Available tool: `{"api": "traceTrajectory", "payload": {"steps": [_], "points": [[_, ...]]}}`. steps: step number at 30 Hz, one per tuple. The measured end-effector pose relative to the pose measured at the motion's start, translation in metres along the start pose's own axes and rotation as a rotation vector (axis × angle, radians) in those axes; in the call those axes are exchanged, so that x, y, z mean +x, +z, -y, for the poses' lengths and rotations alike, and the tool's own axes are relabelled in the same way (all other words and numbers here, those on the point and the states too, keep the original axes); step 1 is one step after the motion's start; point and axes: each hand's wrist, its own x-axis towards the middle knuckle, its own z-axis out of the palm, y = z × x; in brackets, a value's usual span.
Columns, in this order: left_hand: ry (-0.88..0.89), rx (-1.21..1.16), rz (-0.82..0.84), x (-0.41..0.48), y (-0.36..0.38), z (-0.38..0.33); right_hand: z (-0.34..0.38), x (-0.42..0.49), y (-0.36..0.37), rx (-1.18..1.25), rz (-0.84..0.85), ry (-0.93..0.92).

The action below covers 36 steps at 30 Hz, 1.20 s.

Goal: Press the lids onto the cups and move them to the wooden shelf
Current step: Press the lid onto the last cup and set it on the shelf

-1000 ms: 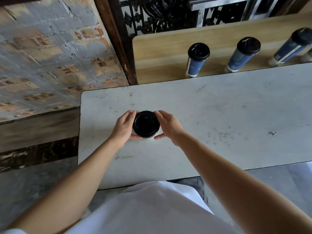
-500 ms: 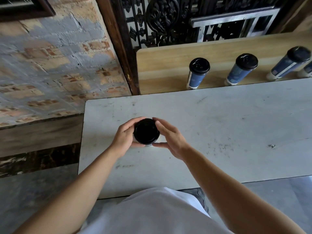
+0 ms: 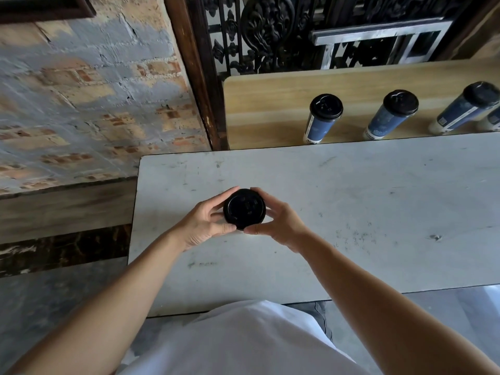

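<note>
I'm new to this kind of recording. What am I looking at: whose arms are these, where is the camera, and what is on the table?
There is no machine here. A person works with bare hands, and the only camera sits on their head, looking forward and down, so both arms enter from the bottom of the picture. The left hand and right hand curl round a black lid from either side. The cup under it stands on the white table and is almost hidden by the lid. Behind the table is a wooden shelf holding lidded blue cups: a left cup, a middle cup and a right cup. A further cup is cut off at the right edge.
</note>
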Motion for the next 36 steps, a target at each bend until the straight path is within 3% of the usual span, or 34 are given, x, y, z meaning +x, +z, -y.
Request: {"api": "traceTrajectory", "payload": {"steps": [5,9,12,15,18,20,22,24,26,29,36], "points": [[0.011,0.012,0.007,0.003,-0.001,0.002,-0.001,-0.002,-0.001,0.110,0.034,0.056],[0.034,-0.161,-0.022,0.007,0.004,0.015,-0.012,-0.003,0.007,0.043,0.039,0.067],[0.052,-0.245,-0.088,0.013,0.018,0.028,-0.019,0.002,0.016,-0.054,-0.054,0.098],[0.116,-0.176,-0.095,0.020,0.026,0.037,-0.019,0.014,0.010,-0.040,-0.123,0.119],[0.072,-0.188,-0.297,0.031,0.029,0.043,-0.009,0.026,0.000,-0.026,-0.129,0.183],[0.033,0.014,-0.578,0.041,0.029,0.054,0.001,0.034,-0.009,-0.024,-0.120,0.209],[0.000,0.441,-0.779,0.050,0.029,0.079,0.011,0.043,-0.015,-0.049,-0.123,0.221],[-0.131,0.778,-0.812,0.060,0.041,0.104,0.018,0.053,-0.019,-0.072,-0.125,0.231],[-0.222,0.868,-0.771,0.070,0.060,0.120,0.025,0.064,-0.023,-0.120,-0.115,0.240],[-0.287,0.861,-0.805,0.090,0.087,0.126,0.032,0.079,-0.032,-0.365,-0.079,0.220],[-0.315,0.886,-1.024,0.119,0.111,0.136,0.062,0.118,-0.081,-1.511,0.168,-0.055]]}}
